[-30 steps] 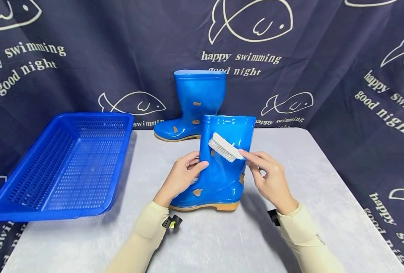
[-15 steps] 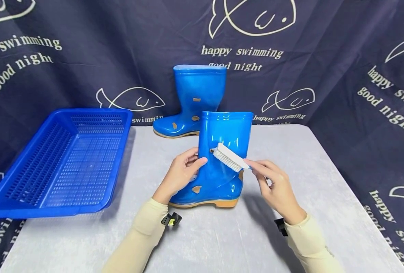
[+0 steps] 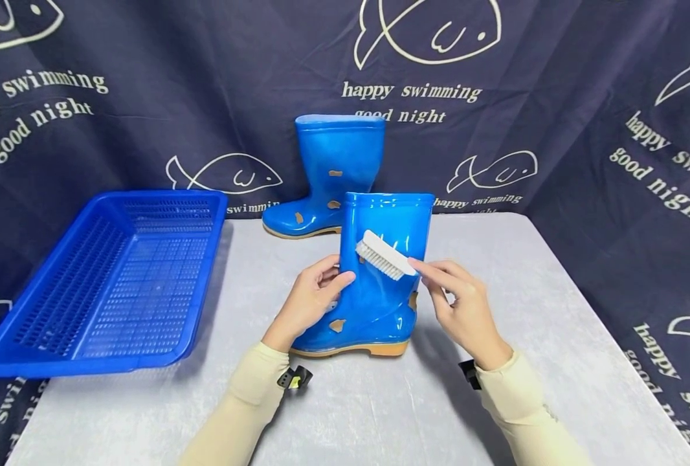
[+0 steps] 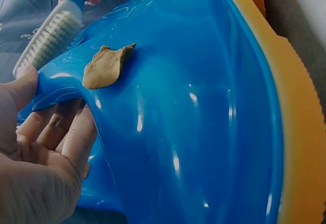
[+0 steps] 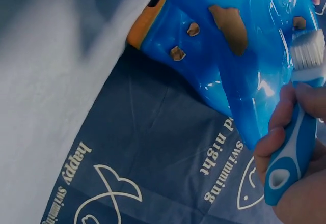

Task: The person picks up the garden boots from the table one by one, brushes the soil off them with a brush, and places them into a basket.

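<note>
The front boot (image 3: 380,304) stands on the table (image 3: 368,414), its shaft pinched by the left hand (image 3: 305,301). The right hand (image 3: 461,307) has fingers curled round the brush (image 3: 382,255) at the boot's side. Hard strokes could tip it if the pinch slips. Open tabletop lies to its right; the basket (image 3: 94,367) rim is well left, boot 2 (image 3: 345,155) behind.

A blue, rectangular plastic basket (image 3: 141,291) with perforated walls and floor sits at the left, reaching past that edge of the pale grey, mottled table (image 3: 537,317). Behind and along both sides hangs a dark navy curtain (image 3: 252,71), softly creased, printed with white fish outlines (image 3: 432,32) and pale lettering (image 3: 368,90) reading "happy swimming" and "good night".
</note>
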`<act>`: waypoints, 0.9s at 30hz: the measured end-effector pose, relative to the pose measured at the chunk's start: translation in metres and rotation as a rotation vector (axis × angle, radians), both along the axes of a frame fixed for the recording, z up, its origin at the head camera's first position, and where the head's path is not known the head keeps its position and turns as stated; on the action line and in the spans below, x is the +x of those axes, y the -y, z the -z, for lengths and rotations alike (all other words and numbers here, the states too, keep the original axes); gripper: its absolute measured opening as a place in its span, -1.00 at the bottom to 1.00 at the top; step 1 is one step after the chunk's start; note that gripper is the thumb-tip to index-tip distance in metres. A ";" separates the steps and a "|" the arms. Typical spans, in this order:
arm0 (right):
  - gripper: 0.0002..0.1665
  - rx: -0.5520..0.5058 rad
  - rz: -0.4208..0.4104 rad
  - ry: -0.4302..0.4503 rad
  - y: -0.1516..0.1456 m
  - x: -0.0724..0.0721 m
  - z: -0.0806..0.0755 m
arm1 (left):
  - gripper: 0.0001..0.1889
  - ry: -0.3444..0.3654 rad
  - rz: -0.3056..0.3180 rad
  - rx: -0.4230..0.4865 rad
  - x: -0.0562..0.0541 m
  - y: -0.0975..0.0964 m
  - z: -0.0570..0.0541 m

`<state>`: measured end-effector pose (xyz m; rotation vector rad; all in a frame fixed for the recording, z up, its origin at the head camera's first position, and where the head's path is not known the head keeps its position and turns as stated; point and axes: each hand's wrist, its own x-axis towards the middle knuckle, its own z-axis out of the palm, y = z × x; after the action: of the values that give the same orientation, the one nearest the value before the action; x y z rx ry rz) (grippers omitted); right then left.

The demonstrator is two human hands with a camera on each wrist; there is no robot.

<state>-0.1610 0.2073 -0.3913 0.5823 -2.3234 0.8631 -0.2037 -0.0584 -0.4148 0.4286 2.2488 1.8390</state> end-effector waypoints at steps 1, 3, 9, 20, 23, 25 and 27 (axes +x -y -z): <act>-0.38 -0.003 -0.004 0.002 -0.001 0.001 0.001 | -0.56 -0.003 0.002 0.001 0.000 0.000 0.000; -0.37 -0.002 -0.004 0.006 -0.003 0.005 0.003 | -0.55 -0.011 0.003 -0.001 0.000 0.000 -0.001; -0.45 0.017 0.009 0.077 -0.009 0.015 0.006 | -0.54 -0.012 -0.004 -0.007 -0.003 0.001 -0.002; -0.44 -0.002 0.020 -0.003 -0.001 0.004 -0.005 | -0.54 -0.016 -0.014 0.031 0.000 0.001 0.000; -0.42 0.021 0.016 -0.003 0.003 0.000 -0.004 | -0.55 -0.011 -0.008 0.035 0.000 0.002 0.000; -0.42 0.028 0.008 0.003 0.004 0.001 -0.002 | -0.54 -0.008 -0.004 0.035 0.001 0.002 0.000; -0.43 0.036 0.005 0.014 0.005 0.003 -0.001 | -0.54 -0.006 -0.008 0.030 0.000 0.002 0.000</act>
<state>-0.1581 0.2027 -0.3906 0.5874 -2.3563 0.8275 -0.2034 -0.0604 -0.4146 0.4320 2.2326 1.8795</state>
